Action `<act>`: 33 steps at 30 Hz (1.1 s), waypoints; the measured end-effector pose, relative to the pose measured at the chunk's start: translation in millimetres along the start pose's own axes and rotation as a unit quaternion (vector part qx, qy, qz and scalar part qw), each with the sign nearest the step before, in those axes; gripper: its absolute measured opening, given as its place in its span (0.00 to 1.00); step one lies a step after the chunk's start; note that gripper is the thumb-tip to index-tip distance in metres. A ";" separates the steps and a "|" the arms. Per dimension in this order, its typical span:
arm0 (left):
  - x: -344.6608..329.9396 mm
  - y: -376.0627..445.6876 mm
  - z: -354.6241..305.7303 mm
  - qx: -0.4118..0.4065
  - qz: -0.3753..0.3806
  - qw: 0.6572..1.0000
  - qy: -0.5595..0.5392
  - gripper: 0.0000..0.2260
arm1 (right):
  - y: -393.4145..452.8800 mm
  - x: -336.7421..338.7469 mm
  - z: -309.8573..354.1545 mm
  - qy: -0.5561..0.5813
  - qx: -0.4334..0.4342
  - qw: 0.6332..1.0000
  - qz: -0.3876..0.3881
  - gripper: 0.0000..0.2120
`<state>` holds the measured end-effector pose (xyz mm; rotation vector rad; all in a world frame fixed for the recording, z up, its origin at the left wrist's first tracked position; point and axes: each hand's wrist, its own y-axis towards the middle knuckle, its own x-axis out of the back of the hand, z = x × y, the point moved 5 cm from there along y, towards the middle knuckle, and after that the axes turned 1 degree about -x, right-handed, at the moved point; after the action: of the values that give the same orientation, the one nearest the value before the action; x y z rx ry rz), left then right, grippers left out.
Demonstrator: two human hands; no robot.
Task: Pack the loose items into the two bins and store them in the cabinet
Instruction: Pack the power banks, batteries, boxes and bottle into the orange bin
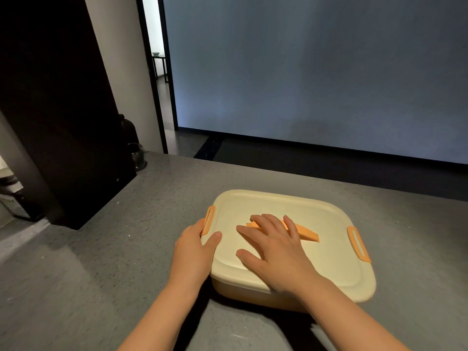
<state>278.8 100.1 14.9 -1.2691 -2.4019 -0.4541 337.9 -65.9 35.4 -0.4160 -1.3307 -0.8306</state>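
A cream plastic bin [253, 291] with its lid [326, 249] on stands on the grey counter [101, 249]. The lid has an orange centre handle [307, 233] and orange side clips, one on the left [209, 220] and one on the right [358, 244]. My right hand [273, 252] lies flat on the lid with spread fingers, partly covering the centre handle. My left hand [195, 249] grips the bin's left edge by the left clip, thumb on top of the lid. What the bin contains is hidden.
A tall dark cabinet panel [63, 110] rises at the left edge of the counter. A dark bottle [128, 127] and a glass [138, 154] stand behind it. Beyond the counter's far edge is a grey wall and a doorway.
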 end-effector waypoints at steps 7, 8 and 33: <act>1.6 -3.9 -12.7 -0.021 -0.001 0.997 0.075 0.14 | 2.9 -1.2 1.7 0.006 0.001 1.000 -0.003 0.28; 2.0 -4.6 -13.0 -0.022 0.004 0.996 0.082 0.14 | 2.9 -1.0 1.5 0.011 0.002 1.000 -0.003 0.28; -124.1 -122.1 -134.5 -0.389 0.294 0.870 0.066 0.14 | -241.7 59.4 -58.8 0.045 -0.456 0.882 -0.107 0.22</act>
<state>265.4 -114.7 60.9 -2.1035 -1.5895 -1.3241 201.9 -282.5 34.3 -0.9571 -0.8284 -1.6407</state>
